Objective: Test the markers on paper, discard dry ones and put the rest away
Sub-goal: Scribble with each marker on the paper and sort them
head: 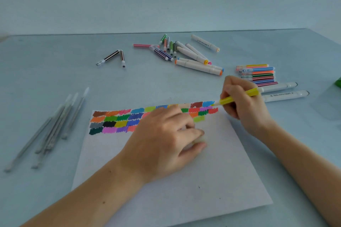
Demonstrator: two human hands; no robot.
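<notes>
Here the right hand (243, 103) pinches a translucent yellow marker (238, 97), its pale tip at the far right corner of the paper (184, 180), beside rows of colour swatches (140, 118). The left hand (166, 140) rests mid-paper, fingers curled round a pale cap (200, 139).

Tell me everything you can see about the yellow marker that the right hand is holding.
The yellow marker is a slim pen with a translucent yellow barrel that looks like plastic. It is uncapped, its pale tip pointing left onto the far right corner of the paper, at the end of the top row of colour patches. It lies at a low slant, rear end raised to the right. The right hand grips it in a writing hold.
</notes>
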